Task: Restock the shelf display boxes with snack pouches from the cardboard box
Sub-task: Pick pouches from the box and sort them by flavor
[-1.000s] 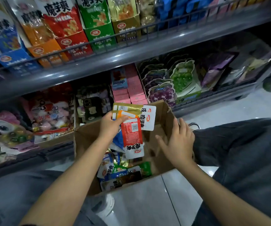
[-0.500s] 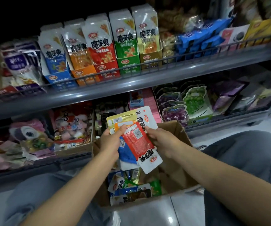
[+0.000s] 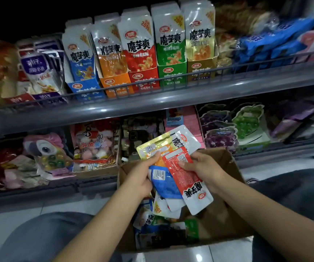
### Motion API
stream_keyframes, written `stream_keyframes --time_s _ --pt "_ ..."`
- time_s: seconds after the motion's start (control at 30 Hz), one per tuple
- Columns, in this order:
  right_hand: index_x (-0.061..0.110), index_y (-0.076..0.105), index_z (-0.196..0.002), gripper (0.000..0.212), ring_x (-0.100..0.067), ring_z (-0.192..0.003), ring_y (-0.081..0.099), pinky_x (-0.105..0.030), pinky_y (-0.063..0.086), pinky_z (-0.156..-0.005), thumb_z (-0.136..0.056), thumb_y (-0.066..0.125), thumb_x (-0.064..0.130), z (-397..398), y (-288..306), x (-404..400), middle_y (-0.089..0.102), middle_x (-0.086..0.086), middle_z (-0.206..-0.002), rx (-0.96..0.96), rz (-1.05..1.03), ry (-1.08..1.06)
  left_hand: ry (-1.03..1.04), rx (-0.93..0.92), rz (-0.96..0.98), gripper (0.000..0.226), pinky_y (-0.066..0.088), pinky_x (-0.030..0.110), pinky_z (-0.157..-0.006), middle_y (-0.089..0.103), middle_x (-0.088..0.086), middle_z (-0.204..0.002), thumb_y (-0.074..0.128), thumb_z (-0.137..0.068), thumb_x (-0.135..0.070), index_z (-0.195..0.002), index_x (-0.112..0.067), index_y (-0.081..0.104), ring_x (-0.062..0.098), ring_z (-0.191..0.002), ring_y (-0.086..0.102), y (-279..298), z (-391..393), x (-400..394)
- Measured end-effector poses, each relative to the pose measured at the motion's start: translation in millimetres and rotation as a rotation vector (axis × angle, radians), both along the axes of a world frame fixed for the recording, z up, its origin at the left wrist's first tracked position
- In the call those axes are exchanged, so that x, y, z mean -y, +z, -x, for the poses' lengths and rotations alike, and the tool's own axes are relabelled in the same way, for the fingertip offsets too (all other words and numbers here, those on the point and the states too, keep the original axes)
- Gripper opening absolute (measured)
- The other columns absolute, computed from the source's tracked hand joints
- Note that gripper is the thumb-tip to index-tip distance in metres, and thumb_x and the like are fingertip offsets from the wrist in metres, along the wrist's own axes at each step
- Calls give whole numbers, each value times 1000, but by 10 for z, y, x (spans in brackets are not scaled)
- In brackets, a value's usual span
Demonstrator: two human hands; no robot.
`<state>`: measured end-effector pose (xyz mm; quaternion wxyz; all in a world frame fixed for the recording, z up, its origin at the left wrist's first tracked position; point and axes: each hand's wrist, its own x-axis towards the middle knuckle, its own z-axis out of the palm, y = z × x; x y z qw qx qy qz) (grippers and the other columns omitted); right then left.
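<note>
Shop aisle, sorting a mixed handful over the cardboard box (image 3: 226, 188)

Right hand (image 3: 205, 168) was on the box flap a second ago; now its grip pinches the red pouch (image 3: 185, 176) out of the fan the left hand (image 3: 141, 178) grips, the blue pouch (image 3: 164, 183) included. Looks like red gets shelved first, in the red display box (image 3: 144, 80) above the cardboard box. More pouches sit inside the cardboard box.

Much of the orange pouch (image 3: 159, 161) is covered by the left hand (image 3: 140, 176) and the red pouch (image 3: 185, 176). The pouches deep in the cardboard box (image 3: 226, 220) are lost in shadow. Goods at the upper shelf's (image 3: 152, 103) right end are blurred.
</note>
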<state>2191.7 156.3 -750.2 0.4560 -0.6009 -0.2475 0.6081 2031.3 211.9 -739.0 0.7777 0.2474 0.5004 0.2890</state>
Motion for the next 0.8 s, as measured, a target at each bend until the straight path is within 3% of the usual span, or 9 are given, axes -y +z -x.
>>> stream_keyframes --time_s 0.07,0.23,0.33,0.47,0.63,0.8 --pt "8 66 -101 18 -30 -89 70 -48 53 -88 -84 68 9 -42 25 -17 73 -11 -97 7 13 23 -64 -22 10 12 53 39 -80 73 9 -82 68 -80 -13 -92 -10 65 21 -71 68 32 59 -47" --pt "10 68 -96 14 -28 -84 70 -47 53 -88 -82 69 7 -93 0 -60 74 -10 -92 27 32 50 -112 -28 23 6 56 33 -71 73 6 -74 60 -87 -7 -87 -9 65 17 -63 69 64 140 -57" --pt "8 68 -99 17 -29 -82 70 -48 53 -88 -82 69 8 -95 -23 -56 74 -12 -93 -4 63 49 -108 -18 18 10 55 35 -77 73 8 -85 59 -89 -9 -96 -9 66 19 -72 70 71 175 -40" --pt "5 66 -107 26 -32 -89 69 -51 52 -90 -82 69 10 -125 -31 -74 73 -14 -97 -48 95 1 -52 28 0 17 58 35 -68 73 10 -91 54 -93 -13 -105 -8 64 20 -73 71 69 189 -16" --pt "4 65 -107 22 -30 -82 70 -46 55 -79 -85 65 7 -211 -13 -88 73 -15 -94 -51 61 -112 -71 157 6 21 45 51 -94 69 15 -108 47 -94 -15 -107 -8 62 30 -98 64 131 216 25" --pt "7 66 -104 20 -30 -83 70 -47 54 -84 -85 66 8 -236 18 -68 74 -12 -93 7 27 -98 -192 196 8 40 42 52 -98 68 13 -114 50 -82 -36 -110 -11 66 29 -102 63 166 207 74"
